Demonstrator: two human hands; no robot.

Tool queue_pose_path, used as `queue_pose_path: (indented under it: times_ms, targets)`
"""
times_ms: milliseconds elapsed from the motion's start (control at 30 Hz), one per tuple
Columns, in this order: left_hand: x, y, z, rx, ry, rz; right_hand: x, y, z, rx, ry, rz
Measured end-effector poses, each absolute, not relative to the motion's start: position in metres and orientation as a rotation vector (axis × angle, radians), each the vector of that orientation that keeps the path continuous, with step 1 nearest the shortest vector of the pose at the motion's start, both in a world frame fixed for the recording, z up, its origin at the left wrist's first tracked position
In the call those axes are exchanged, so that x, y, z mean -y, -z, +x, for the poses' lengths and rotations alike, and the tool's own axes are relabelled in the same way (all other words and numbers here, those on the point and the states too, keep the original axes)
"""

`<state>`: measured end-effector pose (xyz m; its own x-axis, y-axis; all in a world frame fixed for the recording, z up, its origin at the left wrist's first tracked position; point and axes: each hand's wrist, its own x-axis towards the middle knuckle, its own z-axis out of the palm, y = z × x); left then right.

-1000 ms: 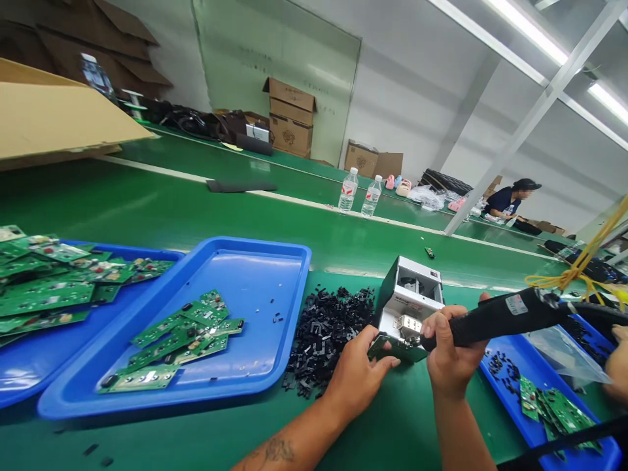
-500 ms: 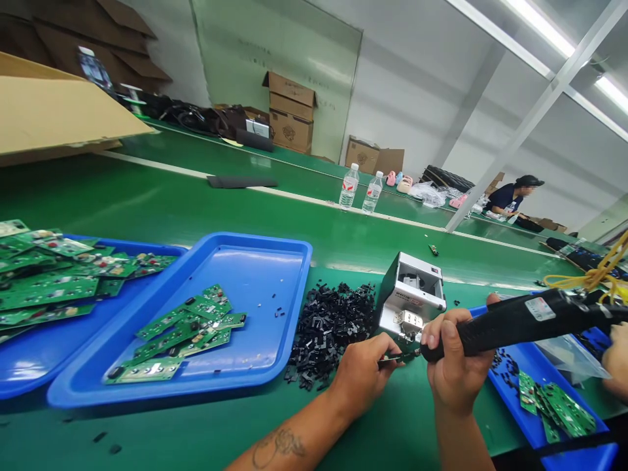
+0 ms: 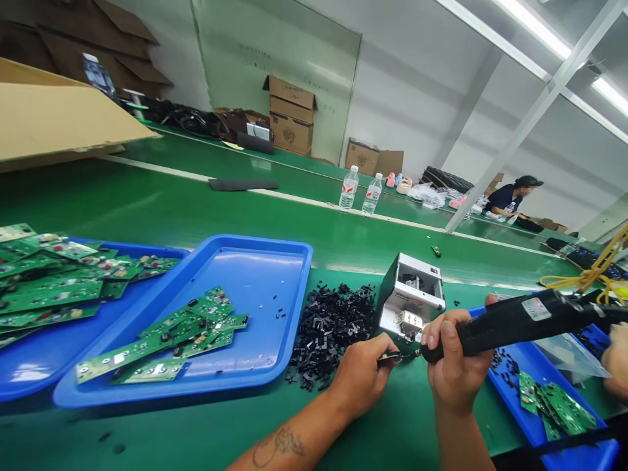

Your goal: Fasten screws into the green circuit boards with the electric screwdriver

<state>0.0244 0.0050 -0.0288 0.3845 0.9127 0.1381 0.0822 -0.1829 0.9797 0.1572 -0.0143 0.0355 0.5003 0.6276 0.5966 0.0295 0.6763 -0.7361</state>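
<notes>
My left hand point(image 3: 366, 373) pinches a small dark flat piece point(image 3: 389, 358), seen nearly edge-on, between thumb and fingers. Wrapped around a black electric screwdriver point(image 3: 510, 326) is my right hand point(image 3: 456, 360). The tool lies almost level, and its tip points left at the piece; whether they touch is too small to tell. Just behind both hands stands a white and black screw feeder point(image 3: 412, 294). A heap of small black parts point(image 3: 333, 327) lies left of it, beside my left hand.
A blue tray point(image 3: 265, 245) at left holds several green circuit boards point(image 3: 196, 327). Another blue tray point(image 3: 29, 386) bears a larger pile. At right, a third tray point(image 3: 524, 425) holds boards and black parts, near another person's hand point(image 3: 617, 360). Two water bottles point(image 3: 348, 188) stand behind.
A long green board now lies across the boards in the middle-left tray, reaching further toward its near left corner. My hands stay almost where they were, the dark piece slightly turned.
</notes>
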Motion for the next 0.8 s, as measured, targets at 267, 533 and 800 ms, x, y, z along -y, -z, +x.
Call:
queue_pose_path:
  times_ms: [267, 533, 800]
  targets:
    - [-0.009, 0.032, 0.021, -0.883, -0.98, 1.654, 0.019, -0.042, 0.161, 0.964, -0.401, -0.763]
    - [-0.019, 0.025, 0.018, -0.866, -0.982, 1.487, 0.03, -0.045, 0.172, 0.92, -0.467, -0.777]
    - [-0.073, -0.038, 0.042, -0.956, -1.223, 1.939, 0.041, -0.03, 0.185, 0.887, -0.51, -0.873]
